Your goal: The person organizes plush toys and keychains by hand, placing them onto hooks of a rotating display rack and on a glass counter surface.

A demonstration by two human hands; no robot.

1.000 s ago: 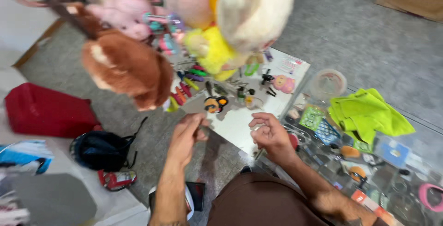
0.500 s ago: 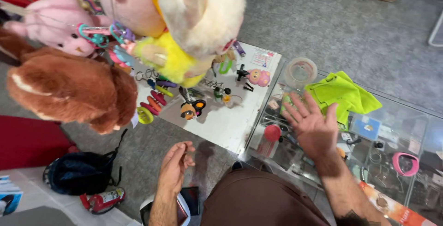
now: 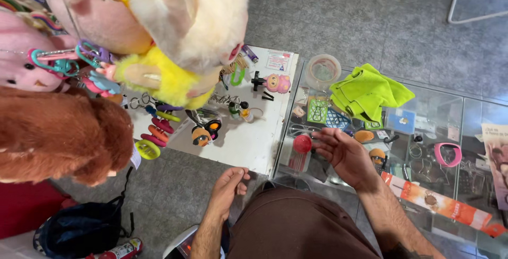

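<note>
The right hand hovered spread, palm up, above a glass counter (red lid just beside its fingertips), while the left hand hung loosely curled, empty.

Brown plush toy cut off at left edge, well left of left hand fingers. Items under glass counter beyond right hand fingertips too small/blurred to ID.

small pink-and-white label card on white board, orange printed strip on glass
</note>
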